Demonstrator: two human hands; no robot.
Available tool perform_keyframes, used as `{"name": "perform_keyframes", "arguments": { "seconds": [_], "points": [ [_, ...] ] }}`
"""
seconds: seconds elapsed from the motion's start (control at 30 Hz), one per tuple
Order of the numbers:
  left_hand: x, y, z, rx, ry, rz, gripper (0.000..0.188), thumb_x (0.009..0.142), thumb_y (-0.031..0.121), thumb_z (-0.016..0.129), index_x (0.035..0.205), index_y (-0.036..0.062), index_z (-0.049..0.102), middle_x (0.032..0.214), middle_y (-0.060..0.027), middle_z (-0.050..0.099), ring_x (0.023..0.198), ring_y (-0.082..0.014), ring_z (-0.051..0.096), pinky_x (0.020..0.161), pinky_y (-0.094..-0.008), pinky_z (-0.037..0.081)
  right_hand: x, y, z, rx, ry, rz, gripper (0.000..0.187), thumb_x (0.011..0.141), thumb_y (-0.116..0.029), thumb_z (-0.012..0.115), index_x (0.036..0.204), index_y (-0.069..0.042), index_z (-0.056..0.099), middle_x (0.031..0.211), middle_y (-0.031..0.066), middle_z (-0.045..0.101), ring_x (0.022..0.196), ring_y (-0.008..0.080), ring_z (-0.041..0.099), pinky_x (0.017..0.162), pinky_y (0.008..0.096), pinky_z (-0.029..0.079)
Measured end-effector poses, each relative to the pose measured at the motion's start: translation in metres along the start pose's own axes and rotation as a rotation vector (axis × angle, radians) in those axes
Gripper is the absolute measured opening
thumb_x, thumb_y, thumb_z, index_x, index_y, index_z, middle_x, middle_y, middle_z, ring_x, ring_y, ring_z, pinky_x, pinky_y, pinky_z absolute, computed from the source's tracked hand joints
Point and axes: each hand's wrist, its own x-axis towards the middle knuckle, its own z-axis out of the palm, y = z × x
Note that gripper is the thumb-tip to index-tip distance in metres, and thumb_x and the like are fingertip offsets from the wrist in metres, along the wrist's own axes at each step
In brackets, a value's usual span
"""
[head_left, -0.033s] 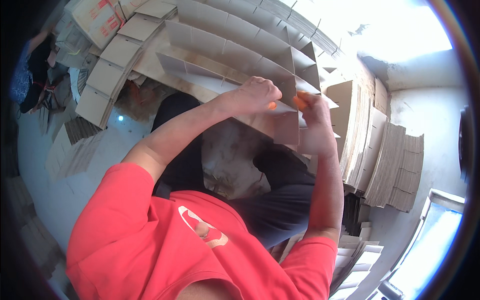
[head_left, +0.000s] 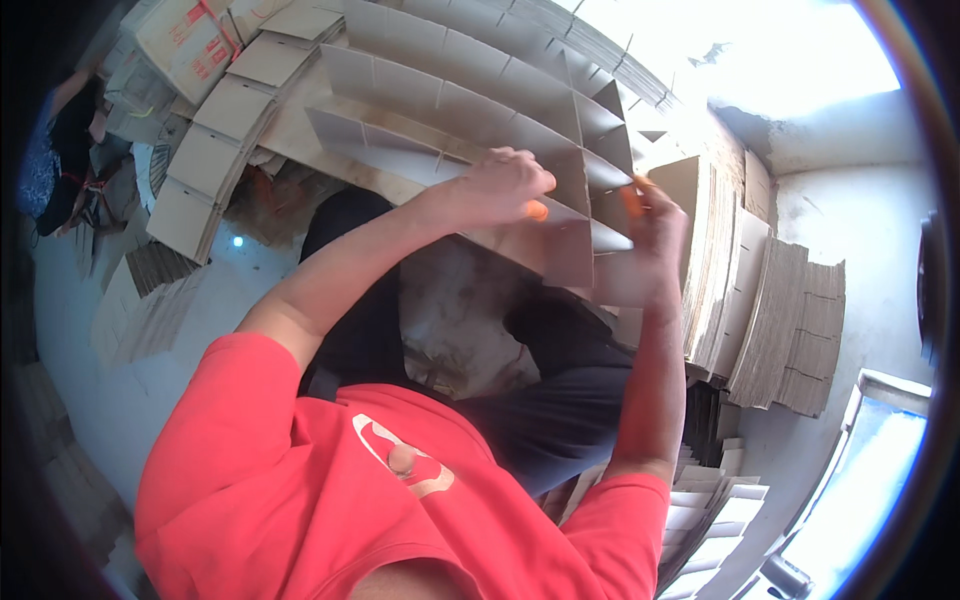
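Observation:
In front of me stands a grid of upright grey cardboard divider strips [head_left: 440, 88], slotted together, with long strips crossed by short ones on the right. My left hand [head_left: 500, 187] is closed at the top edge of the nearest long strip [head_left: 375, 146], fingers curled. My right hand [head_left: 660, 225] is at the right end of the grid, beside a short cross strip [head_left: 568, 256]. It is smeared by motion, so its grip cannot be made out. Orange covers show on fingertips of both hands.
Stacks of flat cardboard [head_left: 710, 270] stand right of the grid. More cardboard pieces [head_left: 215, 150] lie overlapped at the left, below a printed carton [head_left: 185, 50]. Dark and blue cloth [head_left: 65, 150] is at the far left. Further strips [head_left: 715, 530] lie lower right.
My right hand has moved right, away from the short cross strip. My left hand stays almost in place. The whole view has shifted slightly.

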Motion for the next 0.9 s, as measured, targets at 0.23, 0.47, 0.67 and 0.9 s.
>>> {"name": "perform_keyframes", "arguments": {
  "seconds": [0.23,0.47,0.67,0.9],
  "points": [
    [-0.025,-0.01,-0.027,0.051,0.175,-0.06,0.035,0.074,0.021,0.074,0.101,0.0001,0.065,0.087,-0.0066,0.067,0.083,-0.0239,0.059,0.075,-0.0372,0.048,-0.025,0.093,-0.06,-0.609,0.211,0.349,0.036,0.08,-0.029,0.072,0.094,0.001,0.058,0.087,0.0219,0.065,0.084,0.0362,0.065,0.073,0.0434,0.05],
    [-0.029,-0.012,-0.027,0.097,0.135,-0.079,0.033,0.075,0.023,0.073,0.099,0.0022,0.066,0.084,-0.0052,0.066,0.079,-0.0229,0.059,0.074,-0.0371,0.048,-0.031,0.147,-0.047,-0.59,0.083,0.22,0.032,0.079,-0.023,0.073,0.085,0.002,0.054,0.075,0.026,0.064,0.072,0.0433,0.064,0.065,0.0493,0.05],
    [-0.031,-0.011,-0.03,0.091,0.113,-0.089,0.029,0.077,0.023,0.071,0.097,0.0034,0.067,0.081,-0.0051,0.066,0.079,-0.0231,0.059,0.074,-0.0373,0.047,-0.031,0.155,-0.038,-0.65,0.231,0.257,0.03,0.084,-0.032,0.068,0.078,-0.004,0.057,0.074,0.0238,0.064,0.069,0.0403,0.063,0.062,0.0491,0.048],
    [-0.038,-0.013,-0.034,0.076,0.158,-0.103,0.029,0.076,0.023,0.072,0.096,0.0034,0.066,0.08,-0.0051,0.065,0.077,-0.0232,0.058,0.074,-0.0371,0.047,-0.035,0.13,-0.044,-0.542,0.43,0.361,0.023,0.087,-0.03,0.063,0.075,-0.011,0.068,0.081,0.0111,0.069,0.065,0.0305,0.063,0.061,0.0429,0.049]
  ]
}}
